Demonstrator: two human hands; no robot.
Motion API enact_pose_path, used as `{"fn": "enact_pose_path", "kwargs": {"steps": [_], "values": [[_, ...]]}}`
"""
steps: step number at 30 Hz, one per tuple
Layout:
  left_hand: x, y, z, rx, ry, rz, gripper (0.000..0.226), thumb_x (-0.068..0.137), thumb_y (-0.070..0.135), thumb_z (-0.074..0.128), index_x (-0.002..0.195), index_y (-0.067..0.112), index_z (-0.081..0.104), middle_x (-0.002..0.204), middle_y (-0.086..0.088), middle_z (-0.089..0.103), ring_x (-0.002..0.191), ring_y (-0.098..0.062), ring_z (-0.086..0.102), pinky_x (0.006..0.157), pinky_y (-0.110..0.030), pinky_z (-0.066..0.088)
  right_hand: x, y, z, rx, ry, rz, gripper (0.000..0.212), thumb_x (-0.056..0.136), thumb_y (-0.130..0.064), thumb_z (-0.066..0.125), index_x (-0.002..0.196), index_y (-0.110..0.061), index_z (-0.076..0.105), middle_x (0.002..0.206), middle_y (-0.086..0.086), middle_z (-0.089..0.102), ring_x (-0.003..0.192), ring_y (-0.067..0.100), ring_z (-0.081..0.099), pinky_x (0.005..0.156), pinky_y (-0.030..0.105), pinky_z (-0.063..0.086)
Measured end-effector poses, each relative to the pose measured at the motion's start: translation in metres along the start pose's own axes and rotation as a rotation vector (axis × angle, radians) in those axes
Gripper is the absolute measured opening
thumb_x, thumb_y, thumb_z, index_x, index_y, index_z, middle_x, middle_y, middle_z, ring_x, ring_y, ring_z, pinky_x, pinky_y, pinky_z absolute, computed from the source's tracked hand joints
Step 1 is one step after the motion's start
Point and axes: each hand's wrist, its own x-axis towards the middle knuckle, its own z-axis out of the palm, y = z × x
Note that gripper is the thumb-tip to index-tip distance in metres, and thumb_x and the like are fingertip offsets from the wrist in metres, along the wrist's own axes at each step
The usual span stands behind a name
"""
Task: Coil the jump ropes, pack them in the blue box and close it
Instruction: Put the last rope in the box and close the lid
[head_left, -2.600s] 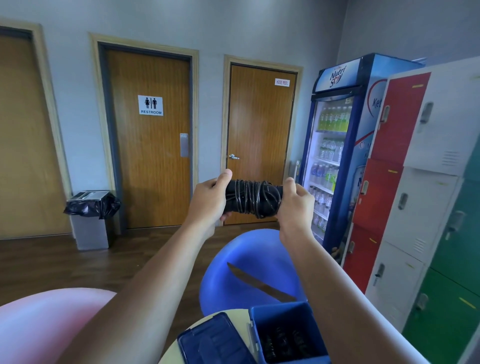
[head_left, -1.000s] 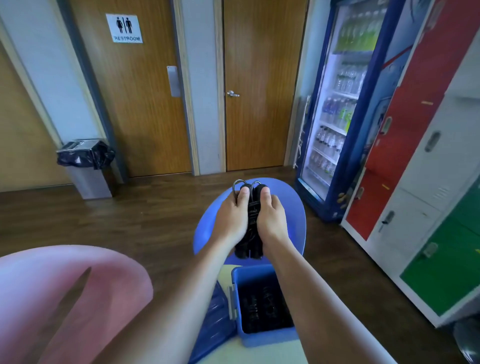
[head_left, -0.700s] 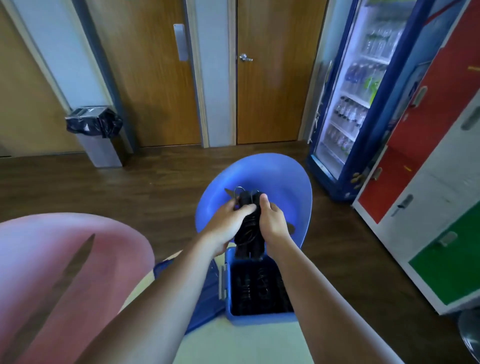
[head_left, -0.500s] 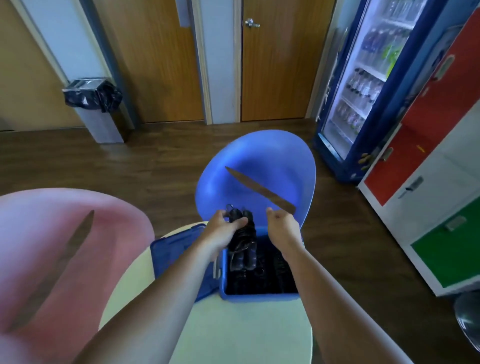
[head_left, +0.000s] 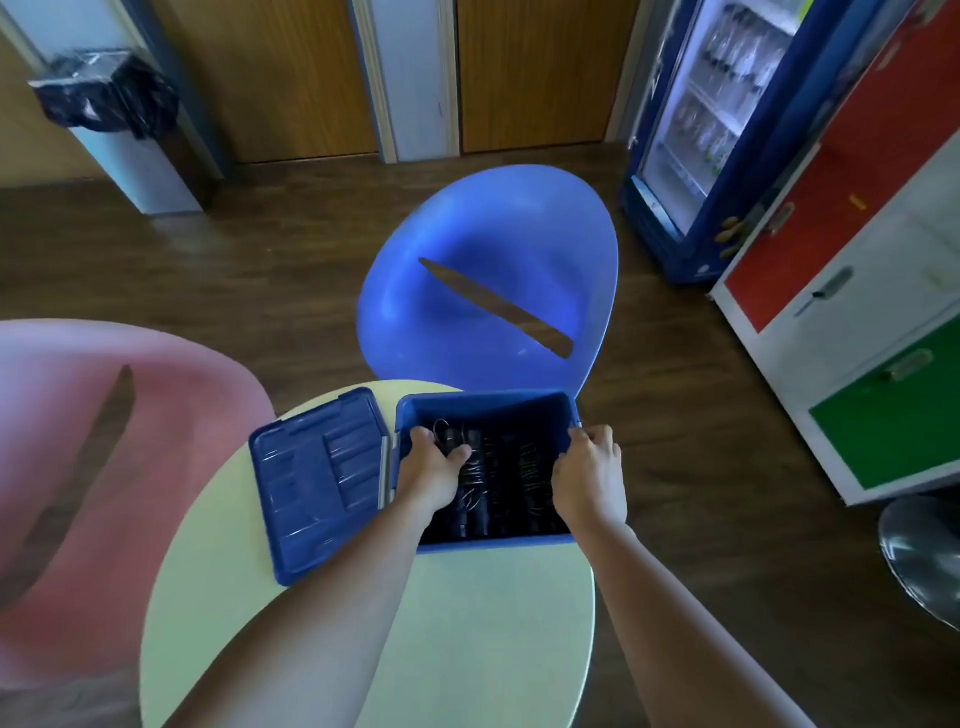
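Blue box (head_left: 485, 402), open, stands on the far part of the round, pale tabletop (head_left: 467, 623), just in front of the blue chair (head_left: 488, 234). Its lid (head_left: 319, 483) lies flat on the tabletop, inner face up, touching the left side of the box. Black coiled jump ropes (head_left: 530, 478) lie side by side on the bottom of the box, running front to back.

Your left hand (head_left: 434, 467) reaches into the left part of the box. Its grip is closed round the leftmost rope bundle (head_left: 474, 488), with the thumb laid across it and a thin loop of cord showing past your fingers; the bundle sits low in the box beside the others.

Your right hand (head_left: 589, 478) is at the right wall of the box, thumb inside and fingers curled over the rim, so that its grip holds the wall.

A pink chair (head_left: 156, 441) stands at the left of the tabletop. Across the wooden floor (head_left: 260, 270) are a lined bin (head_left: 104, 98), a drinks fridge (head_left: 717, 104) and coloured lockers (head_left: 831, 234).
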Motion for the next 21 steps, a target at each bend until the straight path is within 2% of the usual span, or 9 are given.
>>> {"fn": "enact_pose_path", "kwargs": {"steps": [3, 8, 11, 13, 15, 17, 19, 21], "values": [[0.000, 0.002, 0.001, 0.142, 0.024, 0.033, 0.045, 0.102, 0.042, 0.054, 0.125, 0.006, 0.039, 0.116, -0.018, 0.061, 0.092, -0.035, 0.056, 0.069, -0.036, 0.038, -0.001, 0.001, 0.004, 0.017, 0.031, -0.009, 0.036, 0.097, -0.001, 0.047, 0.133, -0.005, 0.055, 0.127, 0.013, 0.048, 0.115, 0.031, 0.049, 0.098, 0.038, 0.046], [0.001, 0.002, -0.004, 0.235, 0.012, 0.050, 0.052, 0.100, 0.049, 0.053, 0.129, 0.006, 0.045, 0.127, -0.018, 0.062, 0.113, -0.039, 0.059, 0.078, -0.036, 0.043, -0.001, -0.004, 0.002, 0.033, 0.032, 0.004, 0.034, 0.099, -0.011, 0.049, 0.131, -0.003, 0.056, 0.128, 0.014, 0.048, 0.115, 0.032, 0.050, 0.099, 0.040, 0.046], [-0.005, 0.002, -0.017, 0.235, -0.007, 0.073, 0.055, 0.102, 0.047, 0.051, 0.136, 0.004, 0.045, 0.131, -0.017, 0.060, 0.119, -0.038, 0.058, 0.079, -0.032, 0.040, -0.003, -0.014, 0.002, 0.021, 0.057, 0.012, 0.035, 0.098, -0.018, 0.050, 0.130, -0.004, 0.057, 0.127, 0.015, 0.049, 0.116, 0.034, 0.049, 0.097, 0.043, 0.047], [-0.006, -0.002, -0.032, 0.173, -0.018, 0.125, 0.041, 0.102, 0.045, 0.052, 0.119, 0.008, 0.055, 0.116, -0.015, 0.068, 0.111, -0.036, 0.062, 0.081, -0.032, 0.044, -0.005, -0.026, 0.002, 0.013, 0.068, 0.001, 0.035, 0.098, -0.021, 0.050, 0.130, -0.008, 0.057, 0.128, 0.014, 0.050, 0.117, 0.034, 0.049, 0.096, 0.044, 0.047], [-0.006, -0.008, -0.049, -0.023, -0.011, 0.160, 0.028, 0.099, 0.038, 0.058, 0.098, 0.010, 0.062, 0.094, -0.013, 0.074, 0.090, -0.030, 0.071, 0.081, -0.041, 0.058, -0.006, -0.044, 0.002, 0.031, 0.074, -0.025, 0.033, 0.097, -0.023, 0.050, 0.126, -0.011, 0.060, 0.127, 0.012, 0.053, 0.117, 0.034, 0.049, 0.097, 0.043, 0.045], [-0.007, -0.014, -0.072, -0.216, 0.012, 0.140, 0.017, 0.098, 0.027, 0.059, 0.092, 0.013, 0.066, 0.082, -0.008, 0.073, 0.065, -0.021, 0.069, 0.072, -0.043, 0.063, -0.006, -0.067, 0.005, 0.071, 0.091, -0.082, 0.026, 0.097, -0.022, 0.051, 0.114, -0.011, 0.066, 0.117, 0.011, 0.059, 0.109, 0.034, 0.054, 0.091, 0.041, 0.045], [-0.006, -0.024, -0.098, -0.278, 0.063, 0.130, 0.017, 0.099, 0.021, 0.056, 0.090, 0.012, 0.066, 0.077, -0.007, 0.070, 0.056, -0.017, 0.062, 0.059, -0.035, 0.058, -0.006, -0.093, 0.009, 0.127, 0.092, -0.175, 0.020, 0.096, -0.020, 0.052, 0.099, -0.008, 0.068, 0.102, 0.012, 0.064, 0.096, 0.034, 0.058, 0.079, 0.039, 0.049], [-0.001, -0.038, -0.123, -0.318, 0.115, 0.090, 0.017, 0.099, 0.021, 0.056, 0.088, 0.013, 0.066, 0.078, -0.005, 0.071, 0.055, -0.017, 0.060, 0.055, -0.031, 0.053, -0.007, -0.122, 0.012, 0.174, 0.043, -0.264, 0.020, 0.097, -0.020, 0.052, 0.093, -0.007, 0.067, 0.096, 0.011, 0.065, 0.088, 0.031, 0.059, 0.071, 0.036, 0.047]]}}
